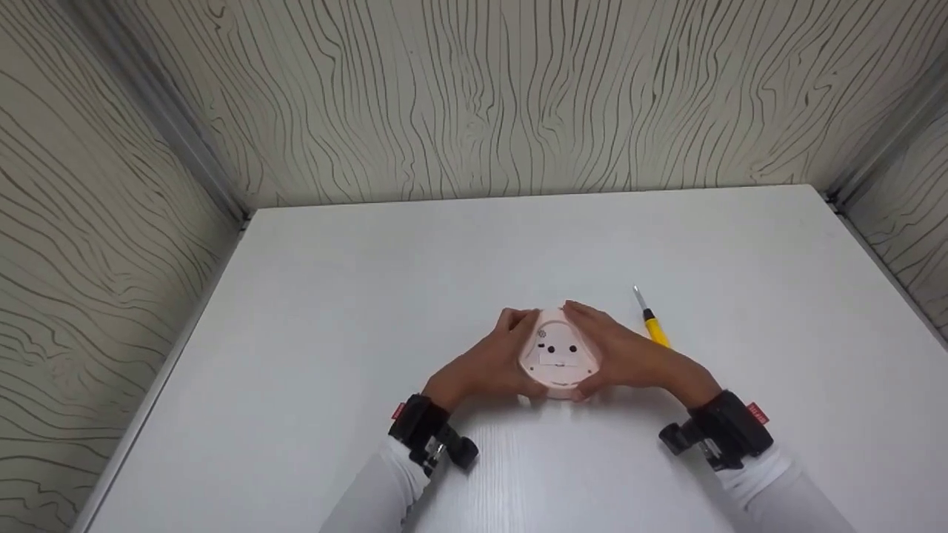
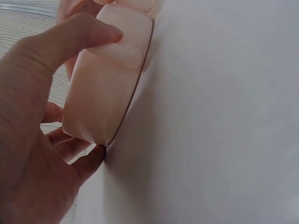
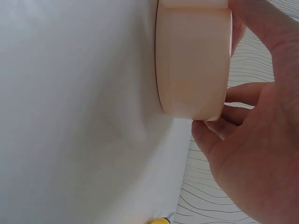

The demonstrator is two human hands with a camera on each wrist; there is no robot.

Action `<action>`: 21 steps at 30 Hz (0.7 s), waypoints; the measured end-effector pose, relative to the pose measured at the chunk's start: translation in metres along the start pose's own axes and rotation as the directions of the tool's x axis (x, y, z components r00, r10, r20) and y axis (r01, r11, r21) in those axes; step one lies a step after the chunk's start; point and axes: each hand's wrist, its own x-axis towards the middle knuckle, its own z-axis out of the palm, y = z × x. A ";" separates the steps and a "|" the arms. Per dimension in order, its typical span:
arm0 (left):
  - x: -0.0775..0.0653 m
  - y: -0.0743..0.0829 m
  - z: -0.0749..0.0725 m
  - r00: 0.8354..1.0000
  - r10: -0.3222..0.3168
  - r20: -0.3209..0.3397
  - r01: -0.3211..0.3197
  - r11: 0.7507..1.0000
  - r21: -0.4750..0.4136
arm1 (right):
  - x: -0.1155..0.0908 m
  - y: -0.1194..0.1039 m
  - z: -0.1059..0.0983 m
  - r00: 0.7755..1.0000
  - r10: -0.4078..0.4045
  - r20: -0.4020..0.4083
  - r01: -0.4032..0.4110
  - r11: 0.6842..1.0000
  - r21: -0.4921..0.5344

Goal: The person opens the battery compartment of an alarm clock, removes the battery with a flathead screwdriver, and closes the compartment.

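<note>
A pale pink plastic device (image 1: pixel 559 359) with rounded corners lies back side up at the middle of the table, between both hands. Its back shows two dark round holes, a cluster of small speaker holes and a rectangular cover outline. My left hand (image 1: pixel 503 359) grips its left side, thumb near the front edge and fingers round the far edge. On the opposite side my right hand (image 1: pixel 626 355) holds it the same way. Both wrist views show the smooth side wall (image 2: pixel 103 93) close to the table surface. To the right lies a screwdriver (image 1: pixel 655 332) with a yellow and black handle.
The white table (image 1: pixel 370 296) runs back to a wood-grain patterned wall (image 1: pixel 474 96), with similar panels at left and right. The right forearm lies close to the screwdriver's handle, whose end it hides in the head view.
</note>
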 end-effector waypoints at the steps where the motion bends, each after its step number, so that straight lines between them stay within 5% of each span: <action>1: 0.000 0.000 0.000 1.000 -0.004 0.000 0.004 1.000 -0.002 | 0.000 0.000 0.000 1.000 0.000 0.003 0.000 1.000 -0.001; 9: 0.000 0.001 0.001 1.000 -0.001 0.006 0.001 1.000 0.007 | -0.005 -0.004 -0.001 1.000 -0.007 -0.030 0.008 1.000 0.003; 21: -0.001 0.001 0.001 1.000 -0.002 -0.006 0.002 1.000 0.001 | -0.004 -0.015 -0.009 0.988 -0.129 -0.085 0.124 0.990 -0.067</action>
